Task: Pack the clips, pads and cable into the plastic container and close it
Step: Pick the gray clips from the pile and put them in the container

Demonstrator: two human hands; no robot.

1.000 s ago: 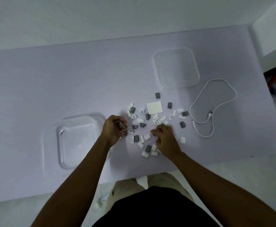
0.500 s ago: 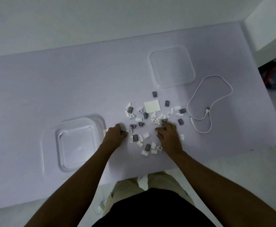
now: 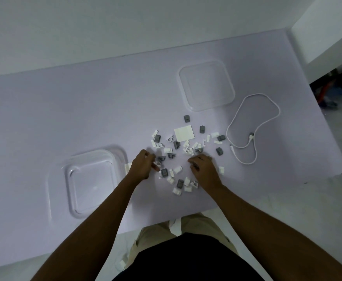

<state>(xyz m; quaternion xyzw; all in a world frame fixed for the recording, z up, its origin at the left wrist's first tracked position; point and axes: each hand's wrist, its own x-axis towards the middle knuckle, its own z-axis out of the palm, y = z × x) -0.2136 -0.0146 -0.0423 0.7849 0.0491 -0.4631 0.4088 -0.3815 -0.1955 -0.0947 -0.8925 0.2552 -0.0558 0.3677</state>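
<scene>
Several small white and grey clips [image 3: 177, 157] lie scattered in the middle of the pale table. A square white pad [image 3: 184, 133] rests at the pile's far side. A white cable [image 3: 253, 126] loops to the right. The clear plastic container [image 3: 91, 179] sits open at the left, and its clear lid [image 3: 206, 85] lies beyond the pile. My left hand [image 3: 142, 166] is at the pile's left edge, fingers pinched on a white clip. My right hand [image 3: 203, 167] rests palm down on the pile's right side, fingers curled over clips; what it holds is hidden.
The table's near edge [image 3: 166, 220] runs just in front of my body. A white wall block [image 3: 328, 33] stands at the far right corner. Small white pieces [image 3: 121, 264] lie on the floor by my legs.
My left hand dropped from a raised pinch down to the pile's left edge. My right hand shifted slightly forward over the clips. The view has tilted a little.
</scene>
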